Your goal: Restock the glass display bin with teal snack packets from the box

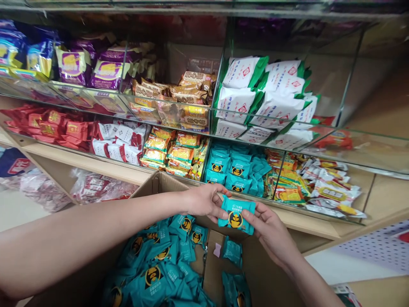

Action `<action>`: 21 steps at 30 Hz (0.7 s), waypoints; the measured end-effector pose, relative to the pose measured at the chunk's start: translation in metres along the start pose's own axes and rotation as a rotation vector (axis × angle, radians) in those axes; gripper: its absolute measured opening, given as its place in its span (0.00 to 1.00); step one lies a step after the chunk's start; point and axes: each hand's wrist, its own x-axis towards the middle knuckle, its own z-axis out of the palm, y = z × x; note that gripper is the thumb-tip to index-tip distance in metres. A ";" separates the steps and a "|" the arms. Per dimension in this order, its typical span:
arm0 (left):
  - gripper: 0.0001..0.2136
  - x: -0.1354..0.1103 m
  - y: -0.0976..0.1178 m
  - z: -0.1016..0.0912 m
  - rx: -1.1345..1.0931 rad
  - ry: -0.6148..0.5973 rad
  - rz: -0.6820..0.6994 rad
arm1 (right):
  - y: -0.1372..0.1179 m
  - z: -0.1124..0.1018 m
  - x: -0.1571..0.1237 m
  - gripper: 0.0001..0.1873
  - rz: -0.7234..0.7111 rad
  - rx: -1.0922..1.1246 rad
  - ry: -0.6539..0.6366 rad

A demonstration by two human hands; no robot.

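Note:
Between my two hands is a teal snack packet (237, 214) with a black-and-gold round emblem, held face up above an open cardboard box (166, 183). My left hand (204, 201) pinches its left edge between thumb and fingers. On the opposite edge, the thumb and fingers of my right hand (266, 221) are closed. Below, a heap of matching teal packets (153, 273) fills the left part of the box, while a few teal packets (232, 251) lie loose on the right. Just beyond my hands, more teal packets (238, 169) sit stacked in a shelf compartment.
Glass dividers split the shelves. Beside the teal stack are orange-yellow packets (183, 151) on the left and white-yellow packets (335, 185) farther right. White-and-green bags (265, 98) stand above, with a glass edge in front. Red packets (60, 125) lie far left.

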 end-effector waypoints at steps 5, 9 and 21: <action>0.28 -0.001 -0.004 -0.002 0.135 -0.037 -0.038 | 0.006 -0.007 -0.001 0.22 -0.005 -0.205 -0.085; 0.21 -0.010 -0.003 -0.006 0.538 -0.222 -0.247 | -0.012 -0.018 -0.001 0.21 -0.088 -0.424 0.019; 0.22 -0.018 0.001 0.000 0.952 -0.243 -0.053 | -0.049 0.033 0.082 0.14 -0.468 -1.176 0.080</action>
